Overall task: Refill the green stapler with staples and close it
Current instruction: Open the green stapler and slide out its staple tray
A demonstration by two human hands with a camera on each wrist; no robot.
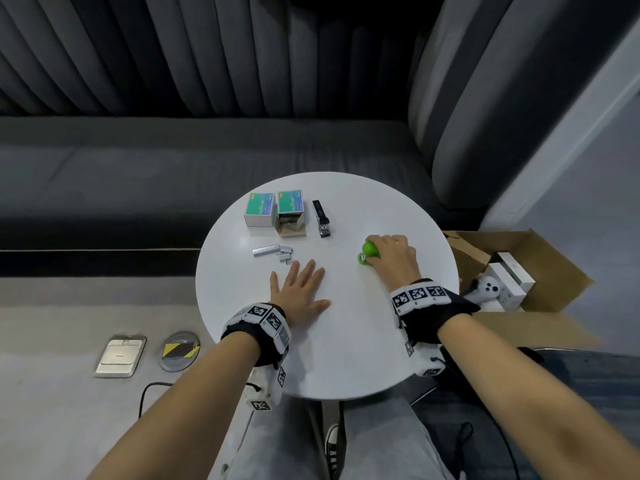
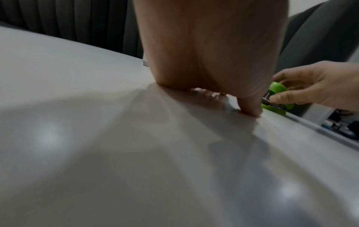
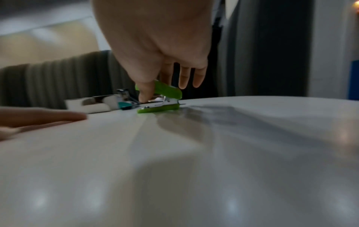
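Observation:
The green stapler [image 1: 367,253] stands on the right part of the round white table [image 1: 346,341]. My right hand [image 1: 388,249] grips it from above, thumb on one side and fingers curled over the top. In the right wrist view the stapler's green top [image 3: 168,90] is tilted up from its base [image 3: 158,109], with the metal channel showing between them. My left hand [image 1: 299,289] lies flat on the table with its fingers spread and holds nothing. Loose staple strips [image 1: 272,251] lie just beyond its fingertips. The left wrist view shows the stapler [image 2: 277,89] to the right of my left palm.
Two teal staple boxes stand at the table's far side, one closed [image 1: 259,209] and one with its tray pulled out [image 1: 291,214]. A black stapler [image 1: 321,218] lies to their right. An open cardboard box [image 1: 519,271] sits on the floor to the right.

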